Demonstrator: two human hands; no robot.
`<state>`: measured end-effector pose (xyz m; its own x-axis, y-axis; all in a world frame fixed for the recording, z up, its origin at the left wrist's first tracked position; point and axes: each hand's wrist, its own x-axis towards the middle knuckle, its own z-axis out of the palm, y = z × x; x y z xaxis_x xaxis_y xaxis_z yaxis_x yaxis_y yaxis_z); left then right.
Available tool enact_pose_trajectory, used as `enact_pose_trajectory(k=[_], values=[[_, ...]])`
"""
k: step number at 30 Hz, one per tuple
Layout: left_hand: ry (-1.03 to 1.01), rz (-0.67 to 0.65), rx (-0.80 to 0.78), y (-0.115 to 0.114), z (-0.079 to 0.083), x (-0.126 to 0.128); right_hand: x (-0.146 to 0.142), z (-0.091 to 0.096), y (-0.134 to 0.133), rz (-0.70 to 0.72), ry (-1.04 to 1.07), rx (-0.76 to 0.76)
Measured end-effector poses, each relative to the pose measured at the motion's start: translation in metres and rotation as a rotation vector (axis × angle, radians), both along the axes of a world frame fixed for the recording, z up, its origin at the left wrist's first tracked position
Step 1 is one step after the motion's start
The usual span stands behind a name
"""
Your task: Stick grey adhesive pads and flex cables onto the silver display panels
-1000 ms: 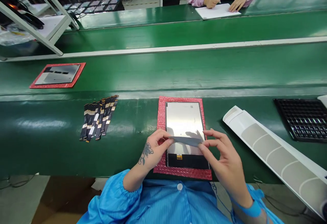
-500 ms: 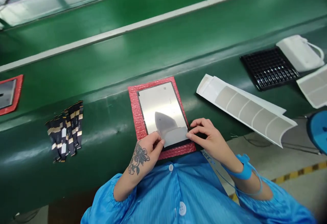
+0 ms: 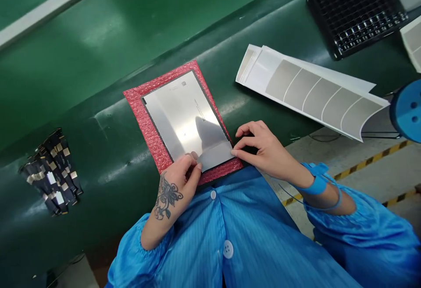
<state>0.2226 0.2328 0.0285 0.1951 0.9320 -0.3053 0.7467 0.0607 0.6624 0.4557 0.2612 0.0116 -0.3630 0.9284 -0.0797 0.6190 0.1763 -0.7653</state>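
- Gripped a strip of grey film (image 3: 217, 153) between thumb and fingertips: left end with the left hand (image 3: 180, 175), right end with the right hand (image 3: 263, 148).
- Kept it over the near end of the silvery panel (image 3: 173, 115), on red bubble wrap (image 3: 144, 126); could not tell whether stuck down.
- Probably risked a crooked lay or trapped air, through lowering one end sooner; perhaps smudges too, from bare fingertips.
- Brought it nearer the panel's close edge and flatter than a second earlier, when bowed mid-panel.
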Motion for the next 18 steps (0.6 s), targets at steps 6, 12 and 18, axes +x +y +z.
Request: enact_pose_trajectory(k=[6,12,18], values=[[0.019,-0.018,0.002,-0.0009,0.0009,-0.0001,0.0017,-0.0024,-0.0002,0.039,-0.025,-0.005],[0.026,-0.034,-0.005,-0.0004,0.0013,0.0001,0.0022,-0.0033,0.0005,0.048,-0.044,-0.013],[0.02,-0.05,0.015,0.0006,0.002,0.0007,0.0021,-0.0035,-0.0002,0.046,-0.06,-0.003]])
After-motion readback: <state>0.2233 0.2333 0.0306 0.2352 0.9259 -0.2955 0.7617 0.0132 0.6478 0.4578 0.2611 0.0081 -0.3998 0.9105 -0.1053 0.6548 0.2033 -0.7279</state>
